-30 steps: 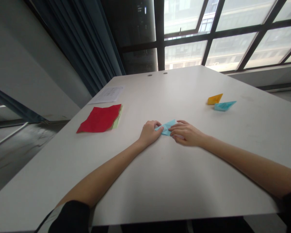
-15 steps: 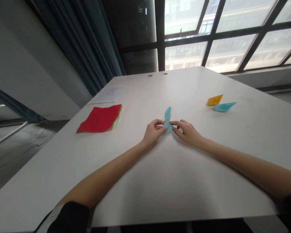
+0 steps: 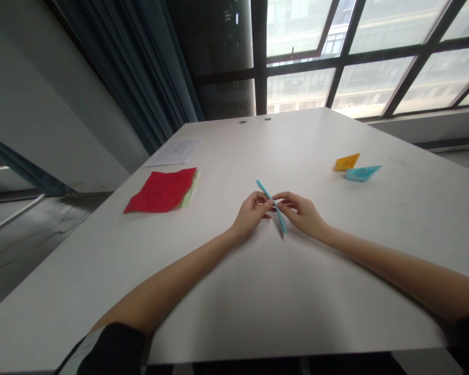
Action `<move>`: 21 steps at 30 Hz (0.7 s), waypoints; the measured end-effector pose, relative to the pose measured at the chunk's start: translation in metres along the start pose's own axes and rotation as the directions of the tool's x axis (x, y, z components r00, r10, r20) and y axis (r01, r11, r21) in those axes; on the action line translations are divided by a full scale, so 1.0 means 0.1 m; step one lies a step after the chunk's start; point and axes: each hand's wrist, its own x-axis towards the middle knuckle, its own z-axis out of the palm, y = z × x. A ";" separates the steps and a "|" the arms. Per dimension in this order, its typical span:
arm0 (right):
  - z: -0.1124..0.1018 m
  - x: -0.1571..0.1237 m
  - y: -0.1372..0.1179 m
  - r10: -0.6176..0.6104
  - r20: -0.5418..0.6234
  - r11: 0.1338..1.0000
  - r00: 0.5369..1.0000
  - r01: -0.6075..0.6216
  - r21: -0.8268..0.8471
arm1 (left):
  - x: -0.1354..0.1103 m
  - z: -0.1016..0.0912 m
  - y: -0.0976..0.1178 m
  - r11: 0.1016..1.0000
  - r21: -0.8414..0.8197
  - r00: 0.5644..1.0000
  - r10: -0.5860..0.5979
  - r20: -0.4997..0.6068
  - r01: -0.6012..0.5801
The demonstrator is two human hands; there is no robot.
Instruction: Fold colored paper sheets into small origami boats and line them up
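A folded piece of light blue paper [image 3: 280, 217] is held between my two hands, seen nearly edge-on as a thin slanting strip. My left hand [image 3: 254, 211] pinches it near the middle, thumb on the near side. From the right, the fingers of my right hand [image 3: 299, 210] are closed on the same spot of the paper. One end of the strip points up and left, the other down and right, just above the white table [image 3: 289, 291]. Parts of the fingertips hide the paper's middle.
To the left lies a red sheet [image 3: 162, 190] over pale green paper [image 3: 189, 194]. Behind it is a printed white sheet [image 3: 175, 152]. A yellow folded paper boat [image 3: 347, 162] and a light blue one [image 3: 362, 173] rest at the right. Windows and a curtain stand beyond the table.
The blue paper has turned from showing its broad, fish-like face to a thin edge, now slanting from upper left to lower right. Both hands stay nearly in place.
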 end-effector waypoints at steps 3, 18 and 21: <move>0.00 -0.01 -0.01 -0.023 0.032 0.999 0.999 0.022 0.034 | 0.00 0.00 -0.01 1.000 -0.011 1.000 0.013 -0.005 -0.013; 0.01 -0.01 0.09 0.003 0.103 0.998 0.995 -0.009 0.065 | 0.05 -0.10 -0.17 0.945 0.286 0.983 0.178 -0.041 -0.160; 0.01 -0.01 0.11 -0.001 0.118 0.999 0.993 -0.004 0.042 | 0.05 -0.11 -0.20 0.933 0.321 0.982 0.184 -0.040 -0.162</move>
